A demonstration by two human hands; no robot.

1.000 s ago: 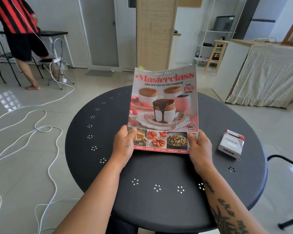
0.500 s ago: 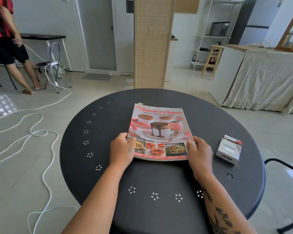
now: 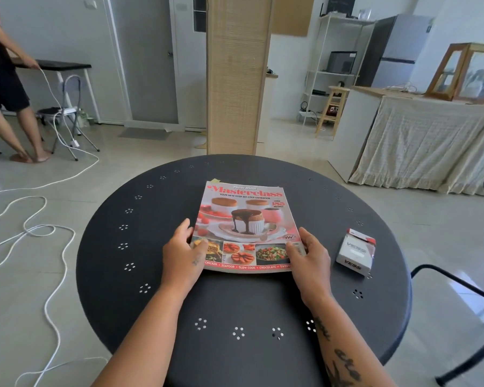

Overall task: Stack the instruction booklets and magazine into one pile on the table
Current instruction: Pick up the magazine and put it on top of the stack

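Glossy paper, pink and red: one magazine, rectangular, lying flat at the middle of one round table. Cover printed with a chocolate-topped dessert, two more baked puddings behind, and a strip of four small food photos along the near edge. Slight thickness at the far edge, with a yellowish tab poking out beyond the top left corner; whether other booklets lie underneath, cannot tell.

Dark matte metal for the tabletop, punched with small flower-shaped clusters of holes around the rim.

Two bare hands on the magazine's near corners. Left hand curled over the near left corner, thumb on the cover, fingers along the left edge. Right hand gripping the near right corner, thumb on top, fingers wrapped at the side, forearm tattooed.

One small white box, cardboard with a red flap and shiny wrap, resting on the table to the right, apart from the magazine.

White cord looping across pale glossy floor tiles on the left.
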